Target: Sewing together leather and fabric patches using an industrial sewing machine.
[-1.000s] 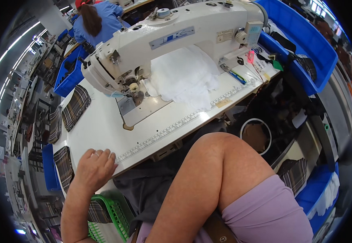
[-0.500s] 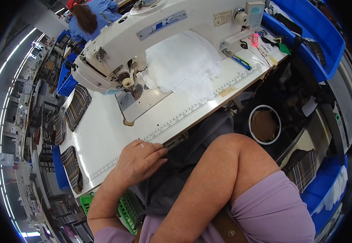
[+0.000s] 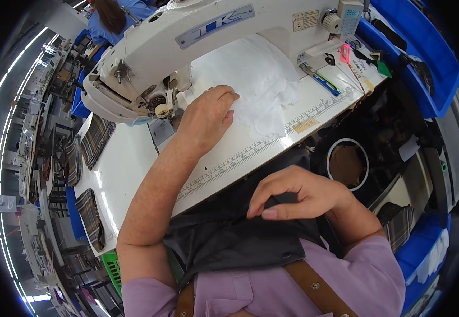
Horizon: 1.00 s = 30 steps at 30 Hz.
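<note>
My left hand (image 3: pixel 207 120) overlaps the white cloth (image 3: pixel 264 79) lying beneath the sewing machine (image 3: pixel 150 47), fingers bent (whether they grip it, I can't tell). My right hand (image 3: pixel 314 190) is above my dark apron (image 3: pixel 235 243), fingers loosely curved, thumb apart.

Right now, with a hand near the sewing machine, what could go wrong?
The left hand is close to the stitching end of the sewing machine, so it might get hurt if the machine started. The white cloth lies loose and bunched, so it could crease or snag.
</note>
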Each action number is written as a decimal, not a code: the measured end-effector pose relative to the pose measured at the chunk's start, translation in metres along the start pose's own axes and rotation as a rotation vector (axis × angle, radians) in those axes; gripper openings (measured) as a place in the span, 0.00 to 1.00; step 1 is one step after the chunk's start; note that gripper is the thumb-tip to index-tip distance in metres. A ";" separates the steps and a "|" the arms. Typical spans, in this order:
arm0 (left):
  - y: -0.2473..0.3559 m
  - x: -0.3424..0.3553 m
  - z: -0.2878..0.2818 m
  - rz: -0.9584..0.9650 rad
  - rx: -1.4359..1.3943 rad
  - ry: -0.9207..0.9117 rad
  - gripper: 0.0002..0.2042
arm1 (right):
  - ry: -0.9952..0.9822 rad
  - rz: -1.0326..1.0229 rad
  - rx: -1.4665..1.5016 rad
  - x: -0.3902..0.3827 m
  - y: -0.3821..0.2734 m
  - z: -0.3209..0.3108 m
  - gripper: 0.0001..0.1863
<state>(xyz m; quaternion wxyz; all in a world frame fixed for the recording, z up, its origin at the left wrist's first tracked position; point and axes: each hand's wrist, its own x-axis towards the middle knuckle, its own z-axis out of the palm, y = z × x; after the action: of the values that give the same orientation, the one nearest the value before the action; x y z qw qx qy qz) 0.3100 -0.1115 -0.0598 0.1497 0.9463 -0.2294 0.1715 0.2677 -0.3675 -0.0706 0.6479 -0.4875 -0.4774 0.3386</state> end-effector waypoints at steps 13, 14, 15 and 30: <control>-0.010 0.017 -0.003 -0.061 -0.200 0.181 0.03 | 0.257 0.144 -0.109 -0.020 0.019 -0.020 0.10; -0.008 0.016 -0.006 -0.058 -0.203 0.184 0.03 | 0.253 0.185 -0.070 -0.020 0.021 -0.019 0.11; -0.004 0.011 -0.009 0.024 -0.162 0.276 0.04 | 0.247 0.225 -0.032 -0.022 0.023 -0.017 0.12; 0.080 -0.195 -0.035 0.351 0.142 -0.005 0.07 | 0.576 0.377 -0.514 0.009 0.020 0.027 0.34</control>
<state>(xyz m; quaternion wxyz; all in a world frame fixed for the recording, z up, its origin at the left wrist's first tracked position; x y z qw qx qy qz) 0.0993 -0.0918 -0.0887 0.0499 0.9003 -0.3788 0.2083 0.2456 -0.3455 -0.0856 0.5389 -0.7866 -0.2481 0.1711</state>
